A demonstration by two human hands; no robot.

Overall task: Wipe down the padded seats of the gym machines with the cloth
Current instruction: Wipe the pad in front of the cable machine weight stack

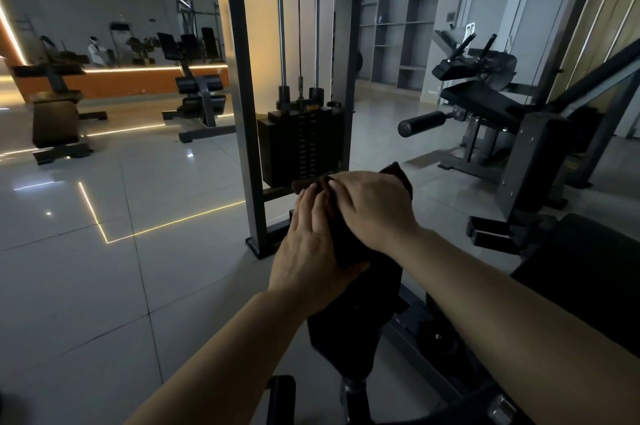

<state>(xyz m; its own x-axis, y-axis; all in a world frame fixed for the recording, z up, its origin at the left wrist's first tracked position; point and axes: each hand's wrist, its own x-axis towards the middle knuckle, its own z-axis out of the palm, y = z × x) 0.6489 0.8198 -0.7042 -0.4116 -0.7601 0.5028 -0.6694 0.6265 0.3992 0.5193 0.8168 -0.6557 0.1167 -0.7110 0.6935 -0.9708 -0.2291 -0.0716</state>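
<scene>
A: Both hands on cloth point(363, 282), held mid-air before weight stack point(301, 144). Left hand point(311, 251) flat-fingered, thumb clamping one fold; right hand point(372, 208) curled over top edge.

B: Seat position?

A: Dark pad point(588, 272) lower right, apart from cloth. Not yet wiped.

B: Risk?

A: Likely slippage during refolding; loose end hanging, could snag on frame.

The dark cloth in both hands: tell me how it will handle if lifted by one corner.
Likely floppy: the cloth drapes and folds between the left hand and right hand. Probably light, since the fingers hold it loosely. Unlikely to slip; it looks like soft fabric, though the dim light hides its texture.
</scene>
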